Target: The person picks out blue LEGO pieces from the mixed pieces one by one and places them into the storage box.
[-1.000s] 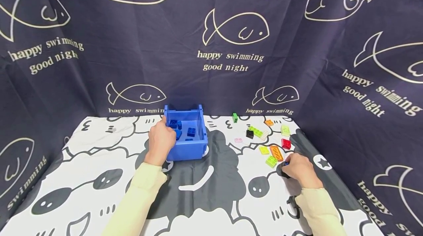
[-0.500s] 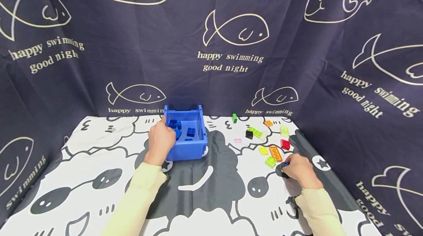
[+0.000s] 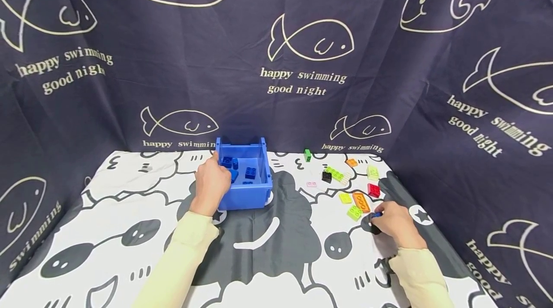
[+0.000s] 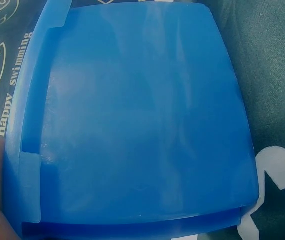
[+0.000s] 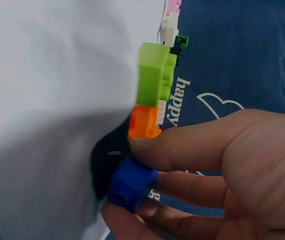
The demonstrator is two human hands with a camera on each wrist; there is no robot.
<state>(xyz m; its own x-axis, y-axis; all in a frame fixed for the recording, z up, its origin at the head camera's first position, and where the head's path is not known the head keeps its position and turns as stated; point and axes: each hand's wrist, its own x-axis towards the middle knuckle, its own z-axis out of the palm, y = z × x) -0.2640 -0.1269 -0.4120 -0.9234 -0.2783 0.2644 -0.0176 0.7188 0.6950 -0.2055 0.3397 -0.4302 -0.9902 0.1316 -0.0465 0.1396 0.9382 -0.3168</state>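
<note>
A blue bin (image 3: pixel 242 197) stands left of the middle with several blue bricks (image 3: pixel 250 172) inside. My left hand (image 3: pixel 210 181) grips the bin's left rim; in the left wrist view the bin's smooth side (image 4: pixel 142 115) fills most of the picture. Over at the right, my right hand (image 3: pixel 394 221) pinches a dark blue toy brick (image 5: pixel 130 185) between thumb and fingers, low over the cloth. Just beyond that hand lie an orange brick (image 3: pixel 361 202), a lime green brick (image 3: pixel 354 212) and a yellow one (image 3: pixel 345 197).
Farther back are a red brick (image 3: pixel 373 190), a pale green brick (image 3: pixel 373 171), a black brick (image 3: pixel 326 176), a pink brick (image 3: pixel 311 184) and a green brick (image 3: pixel 307 155). A printed cloth (image 3: pixel 276 260) covers the table. Dark curtains (image 3: pixel 311 106) rise behind and beside it.
The right hand has shifted very slightly, and more of the blue brick in its fingers shows. The left hand and bin stay in place.
</note>
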